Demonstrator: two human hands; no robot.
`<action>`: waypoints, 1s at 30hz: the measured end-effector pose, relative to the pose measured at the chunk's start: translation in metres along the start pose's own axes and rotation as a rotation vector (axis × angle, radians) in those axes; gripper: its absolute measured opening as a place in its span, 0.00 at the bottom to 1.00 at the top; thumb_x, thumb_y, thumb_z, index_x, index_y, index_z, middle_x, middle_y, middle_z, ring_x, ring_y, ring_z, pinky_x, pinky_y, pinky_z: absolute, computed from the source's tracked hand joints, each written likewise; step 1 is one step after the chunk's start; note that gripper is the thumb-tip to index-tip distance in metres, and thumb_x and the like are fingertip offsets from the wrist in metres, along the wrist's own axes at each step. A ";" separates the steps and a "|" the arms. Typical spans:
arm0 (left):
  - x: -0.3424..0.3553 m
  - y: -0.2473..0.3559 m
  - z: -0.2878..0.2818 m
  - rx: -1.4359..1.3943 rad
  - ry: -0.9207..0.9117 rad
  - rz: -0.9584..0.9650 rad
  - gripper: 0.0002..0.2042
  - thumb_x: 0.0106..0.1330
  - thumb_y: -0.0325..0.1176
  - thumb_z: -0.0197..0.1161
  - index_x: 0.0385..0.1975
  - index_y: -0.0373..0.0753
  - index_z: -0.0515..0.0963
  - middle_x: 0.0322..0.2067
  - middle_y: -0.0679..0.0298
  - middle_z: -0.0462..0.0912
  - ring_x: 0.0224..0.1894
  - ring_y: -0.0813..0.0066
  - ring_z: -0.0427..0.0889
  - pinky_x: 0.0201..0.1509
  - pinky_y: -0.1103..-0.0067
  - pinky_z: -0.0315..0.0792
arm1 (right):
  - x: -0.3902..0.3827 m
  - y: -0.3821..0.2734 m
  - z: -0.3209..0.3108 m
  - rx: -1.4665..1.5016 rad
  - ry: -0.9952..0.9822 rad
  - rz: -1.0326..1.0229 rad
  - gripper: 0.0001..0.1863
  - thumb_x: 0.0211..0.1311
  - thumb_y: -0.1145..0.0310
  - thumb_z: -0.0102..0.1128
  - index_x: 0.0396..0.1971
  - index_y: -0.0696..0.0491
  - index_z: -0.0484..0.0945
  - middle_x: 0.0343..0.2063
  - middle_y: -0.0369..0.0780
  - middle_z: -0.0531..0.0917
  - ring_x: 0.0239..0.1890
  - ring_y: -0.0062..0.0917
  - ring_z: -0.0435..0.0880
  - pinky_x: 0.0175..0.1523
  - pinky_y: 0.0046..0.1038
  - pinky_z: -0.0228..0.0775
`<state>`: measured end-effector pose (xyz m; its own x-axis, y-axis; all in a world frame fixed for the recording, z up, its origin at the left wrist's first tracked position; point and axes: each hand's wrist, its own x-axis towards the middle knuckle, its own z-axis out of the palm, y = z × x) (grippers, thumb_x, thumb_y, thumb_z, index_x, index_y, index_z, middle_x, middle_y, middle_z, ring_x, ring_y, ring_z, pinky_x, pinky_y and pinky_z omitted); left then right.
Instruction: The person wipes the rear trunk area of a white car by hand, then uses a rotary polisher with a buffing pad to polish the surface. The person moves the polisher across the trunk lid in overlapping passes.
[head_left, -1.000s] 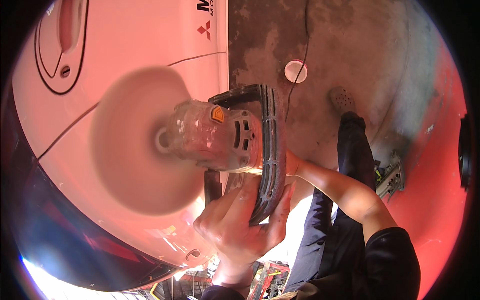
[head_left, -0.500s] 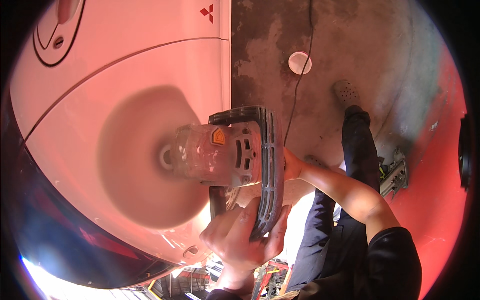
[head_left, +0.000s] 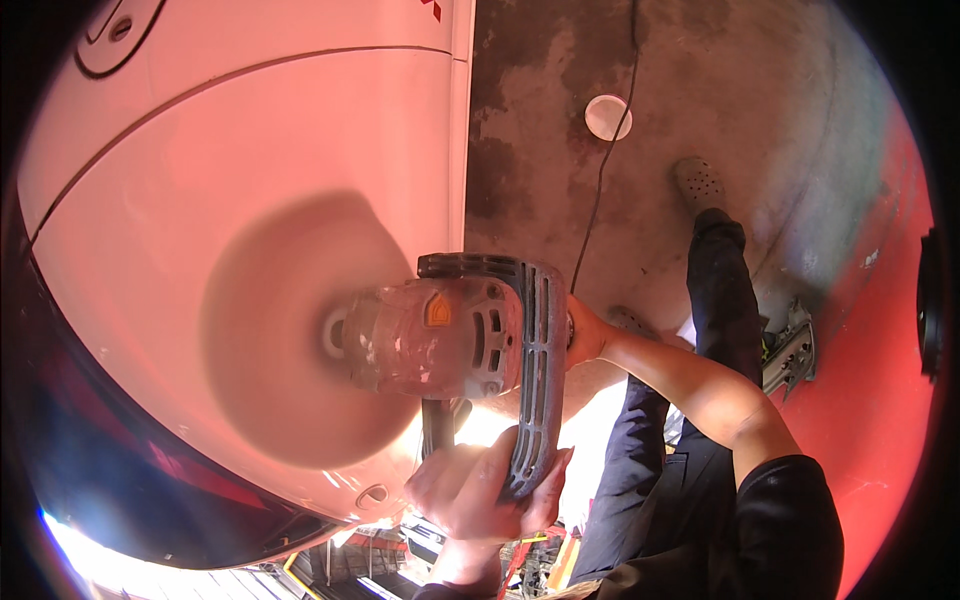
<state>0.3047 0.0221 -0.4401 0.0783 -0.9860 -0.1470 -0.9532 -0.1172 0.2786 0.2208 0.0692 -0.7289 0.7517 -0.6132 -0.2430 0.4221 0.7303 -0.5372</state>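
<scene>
A polisher (head_left: 430,335) with a grey body and a black loop handle is held side-on against a pale car panel (head_left: 250,130) that looks pink in this light. Its round pad (head_left: 260,340) is a smeared disc on the panel, blurred as if spinning. Below the tool, my left hand (head_left: 485,490) wraps round the lower part of the loop handle. My right hand (head_left: 583,335) reaches in from the right to the polisher's rear. Its fingers are mostly hidden behind the handle, and it appears closed on the tool.
A dark cord (head_left: 600,180) runs over the stained concrete floor (head_left: 540,130), across a white round lid or dish (head_left: 608,118). My legs in dark trousers (head_left: 725,290) and a holed clog (head_left: 698,185) are at right. Beside them lies a metal part (head_left: 790,350), near a red surface (head_left: 870,420).
The polisher has slid a little toward the near end of the panel, with both hands still at it. The door handle and emblem have shifted up in view. The pad stays blurred.
</scene>
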 end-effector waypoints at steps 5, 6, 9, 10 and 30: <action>-0.011 -0.004 -0.002 0.020 -0.017 -0.011 0.19 0.52 0.48 0.80 0.31 0.38 0.86 0.14 0.68 0.76 0.14 0.71 0.75 0.22 0.78 0.68 | -0.001 0.011 0.003 -0.009 -0.003 -0.005 0.30 0.34 0.68 0.87 0.43 0.59 0.84 0.36 0.35 0.88 0.37 0.15 0.83 0.42 0.23 0.77; -0.013 -0.005 -0.001 0.023 -0.014 -0.011 0.18 0.52 0.47 0.80 0.31 0.38 0.86 0.14 0.68 0.76 0.14 0.71 0.75 0.22 0.78 0.68 | -0.001 0.013 0.003 -0.018 -0.002 -0.012 0.30 0.34 0.68 0.87 0.43 0.59 0.84 0.35 0.35 0.88 0.37 0.15 0.83 0.42 0.23 0.77; -0.019 -0.009 0.000 0.030 0.000 -0.012 0.18 0.51 0.47 0.80 0.30 0.39 0.86 0.14 0.68 0.76 0.14 0.71 0.74 0.22 0.78 0.67 | -0.003 0.021 0.005 -0.078 -0.007 -0.018 0.31 0.33 0.67 0.88 0.42 0.59 0.84 0.35 0.35 0.88 0.37 0.15 0.84 0.43 0.24 0.77; -0.021 -0.010 0.000 0.029 0.003 -0.011 0.18 0.51 0.47 0.80 0.30 0.39 0.86 0.13 0.68 0.76 0.14 0.71 0.74 0.22 0.78 0.67 | -0.003 0.023 0.005 -0.091 -0.007 -0.014 0.31 0.33 0.67 0.88 0.42 0.59 0.84 0.35 0.35 0.88 0.37 0.15 0.84 0.43 0.24 0.77; -0.066 -0.030 -0.003 -0.004 -0.032 -0.050 0.15 0.52 0.46 0.79 0.30 0.41 0.87 0.13 0.70 0.76 0.14 0.74 0.75 0.22 0.79 0.69 | -0.022 0.064 0.012 -0.161 -0.035 0.057 0.36 0.30 0.67 0.88 0.47 0.59 0.83 0.39 0.35 0.88 0.42 0.16 0.83 0.51 0.24 0.75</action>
<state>0.3287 0.0898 -0.4360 0.1166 -0.9746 -0.1910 -0.9473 -0.1670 0.2736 0.2374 0.1330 -0.7488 0.7905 -0.5592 -0.2498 0.2940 0.7042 -0.6463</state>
